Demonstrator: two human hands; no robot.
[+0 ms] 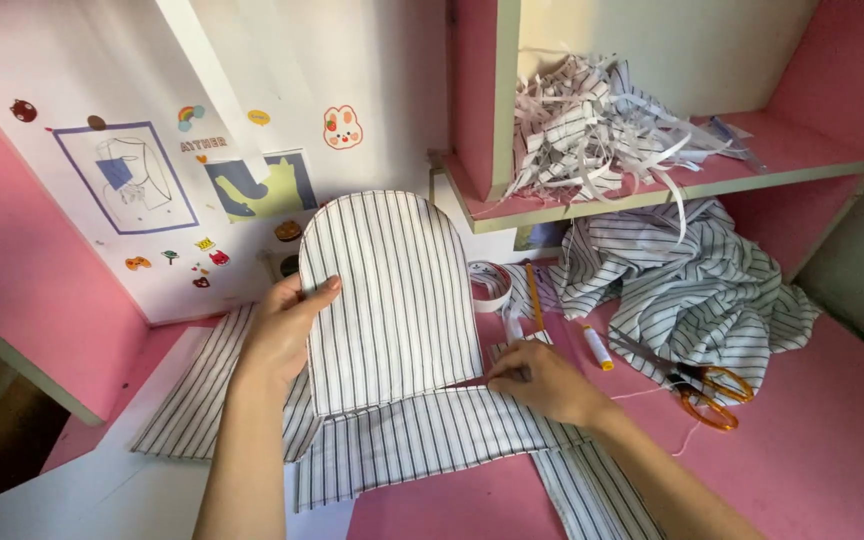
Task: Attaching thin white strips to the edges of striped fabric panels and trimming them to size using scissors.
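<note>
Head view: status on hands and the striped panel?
Left hand grips arched striped fabric panel at its left edge. Right hand pinches lower right corner. Scissors lie right, apart from the panel.

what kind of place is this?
Likely a home sewing or craft corner: pink desk with a shelf, striped fabric scraps piled on it, orange-handled scissors nearby, and both hands holding an arch-shaped striped fabric piece.

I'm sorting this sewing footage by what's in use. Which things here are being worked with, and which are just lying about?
In use:
- arch-shaped striped fabric panel, held by left hand
- long striped fabric strips under it, right hand pressing at the panel's lower corner

Lying about:
- orange-handled scissors
- crumpled striped cloth heap
- shredded striped offcuts on pink shelf
- yellow pencil
- white tube with orange cap
</note>
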